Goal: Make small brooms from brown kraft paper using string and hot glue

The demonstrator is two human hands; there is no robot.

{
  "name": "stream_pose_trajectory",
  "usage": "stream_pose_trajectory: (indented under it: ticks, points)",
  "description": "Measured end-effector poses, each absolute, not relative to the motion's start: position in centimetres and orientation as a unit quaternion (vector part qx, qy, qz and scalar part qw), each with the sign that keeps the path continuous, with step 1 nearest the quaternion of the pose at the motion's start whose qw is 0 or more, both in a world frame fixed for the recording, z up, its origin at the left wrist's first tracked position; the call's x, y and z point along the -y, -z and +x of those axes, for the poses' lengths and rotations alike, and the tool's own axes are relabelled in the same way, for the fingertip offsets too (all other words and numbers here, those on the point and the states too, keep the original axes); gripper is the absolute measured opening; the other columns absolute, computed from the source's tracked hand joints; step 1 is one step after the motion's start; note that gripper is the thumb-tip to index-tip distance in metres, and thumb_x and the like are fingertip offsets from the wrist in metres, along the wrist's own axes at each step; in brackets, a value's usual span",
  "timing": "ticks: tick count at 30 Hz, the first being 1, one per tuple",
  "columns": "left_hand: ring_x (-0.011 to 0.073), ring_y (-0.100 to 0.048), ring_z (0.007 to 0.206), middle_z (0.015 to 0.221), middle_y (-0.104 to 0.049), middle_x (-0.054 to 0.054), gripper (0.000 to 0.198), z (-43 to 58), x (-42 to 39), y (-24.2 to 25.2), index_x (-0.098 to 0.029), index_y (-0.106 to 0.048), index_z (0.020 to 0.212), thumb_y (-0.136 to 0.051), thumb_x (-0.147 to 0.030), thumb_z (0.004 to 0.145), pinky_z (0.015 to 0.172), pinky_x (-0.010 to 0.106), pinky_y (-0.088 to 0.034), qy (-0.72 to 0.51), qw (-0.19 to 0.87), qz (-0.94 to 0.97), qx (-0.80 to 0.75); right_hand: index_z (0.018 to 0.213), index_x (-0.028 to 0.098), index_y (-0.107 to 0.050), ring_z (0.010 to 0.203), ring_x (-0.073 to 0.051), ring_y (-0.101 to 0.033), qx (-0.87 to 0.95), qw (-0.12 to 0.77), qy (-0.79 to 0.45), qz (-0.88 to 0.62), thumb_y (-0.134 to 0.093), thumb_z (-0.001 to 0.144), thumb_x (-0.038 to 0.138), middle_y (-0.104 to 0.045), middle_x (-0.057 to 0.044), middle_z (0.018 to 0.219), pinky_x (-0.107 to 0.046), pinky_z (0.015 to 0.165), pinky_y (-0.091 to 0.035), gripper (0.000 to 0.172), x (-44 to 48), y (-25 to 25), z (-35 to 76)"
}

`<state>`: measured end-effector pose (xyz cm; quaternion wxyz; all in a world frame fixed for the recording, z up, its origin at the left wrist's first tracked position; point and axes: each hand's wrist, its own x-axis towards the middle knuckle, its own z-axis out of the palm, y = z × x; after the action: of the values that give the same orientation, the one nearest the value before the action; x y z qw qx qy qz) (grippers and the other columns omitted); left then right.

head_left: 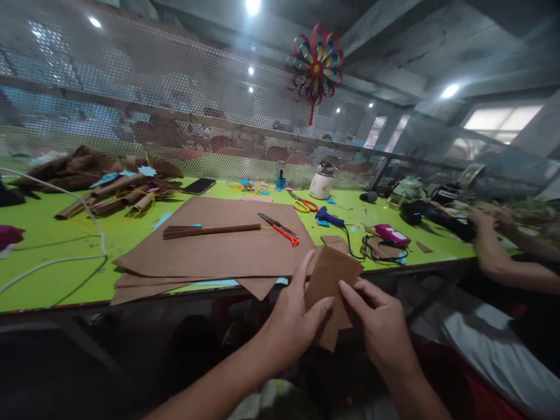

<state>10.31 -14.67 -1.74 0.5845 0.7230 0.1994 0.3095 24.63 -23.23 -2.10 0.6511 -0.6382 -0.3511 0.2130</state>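
Folded brown paper (335,274) is held between my two hands, just in front of the table's edge. My left hand (295,309) grips its left side, with the thumb lying across the front. On the right side, my right hand (378,321) pinches it, the thumb on the front face and the other fingers partly hidden behind. Beyond them, large brown paper sheets (210,256) lie stacked on the table. A rolled brown paper tube (214,230) with a slit, flared end rests on the stack, beside an orange-handled utility knife (280,228).
Orange-and-yellow scissors (305,204), a blue glue gun (330,217), a pink box (392,235) and a white bottle (321,181) stand or lie on the green table (52,280). A phone (200,186) and paper bundles (118,192) lie left. Another person's arm (503,256) is at right.
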Motion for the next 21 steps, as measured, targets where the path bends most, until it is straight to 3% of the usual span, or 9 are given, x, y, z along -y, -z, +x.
stream_pose_trajectory:
  ticks: [3, 5, 9, 15, 18, 21]
  points:
    - [0.0235, -0.06, 0.093, 0.105, -0.064, 0.009, 0.055, 9.0, 13.4, 0.7, -0.026, -0.038, 0.138, -0.053, -0.038, 0.087, 0.085, 0.035, -0.046, -0.327, 0.421, 0.822, -0.202, 0.063, 0.018, -0.057, 0.053, -0.011, -0.044, 0.355, 0.623, -0.043, -0.696, -0.071, 0.067, 0.046, -0.05, 0.004, 0.057, -0.021, 0.049, -0.036, 0.032, 22.8, 1.0, 29.3]
    - [0.0268, -0.054, 0.103, 0.115, -0.058, 0.012, 0.038, 7.3, 11.8, 0.0, -0.023, -0.055, 0.122, -0.053, -0.037, 0.086, 0.092, 0.04, -0.041, -0.331, 0.263, 0.883, -0.204, 0.062, 0.017, -0.058, 0.052, -0.012, -0.043, 0.356, 0.605, 0.009, -0.713, -0.07, 0.065, 0.048, -0.048, 0.003, 0.054, -0.022, 0.046, -0.033, 0.034, 22.0, 0.1, 32.7]
    - [0.0317, -0.046, 0.108, 0.112, -0.055, 0.014, 0.03, 5.7, 9.6, 0.2, -0.019, -0.059, 0.108, -0.056, -0.034, 0.082, 0.092, 0.046, -0.038, -0.253, 0.04, 0.94, -0.227, 0.055, 0.017, -0.056, 0.044, -0.011, -0.04, 0.383, 0.548, -0.083, -0.739, -0.072, 0.057, 0.048, -0.049, 0.003, 0.046, -0.022, 0.04, -0.029, 0.035, 19.9, -0.3, 36.7]
    - [0.0284, -0.055, 0.089, 0.094, -0.06, 0.012, 0.024, 10.0, 10.2, 1.3, -0.015, -0.057, 0.103, -0.05, -0.017, 0.08, 0.077, 0.041, -0.044, -0.152, -0.07, 0.955, -0.247, 0.049, 0.017, -0.052, 0.036, -0.008, -0.035, 0.389, 0.528, -0.153, -0.739, -0.07, 0.056, 0.049, -0.044, 0.004, 0.039, -0.022, 0.037, -0.024, 0.037, 17.9, 1.4, 35.6]
    - [0.0269, -0.057, 0.079, 0.09, -0.061, 0.012, 0.022, 11.6, 10.0, 0.8, -0.013, -0.058, 0.1, -0.051, -0.021, 0.081, 0.067, 0.038, -0.046, -0.119, -0.082, 0.962, -0.231, 0.046, 0.017, -0.052, 0.034, -0.008, -0.034, 0.385, 0.521, -0.167, -0.743, -0.068, 0.054, 0.047, -0.043, 0.004, 0.037, -0.022, 0.037, -0.022, 0.034, 17.8, 1.5, 35.5]
    - [0.0278, -0.058, 0.081, 0.092, -0.061, 0.012, 0.025, 11.8, 9.4, 0.5, -0.013, -0.058, 0.101, -0.053, -0.03, 0.083, 0.068, 0.037, -0.046, -0.119, -0.084, 0.962, -0.232, 0.043, 0.018, -0.052, 0.034, -0.009, -0.035, 0.376, 0.519, -0.15, -0.753, -0.065, 0.054, 0.043, -0.043, 0.003, 0.035, -0.023, 0.037, -0.022, 0.03, 17.7, 1.2, 36.3]
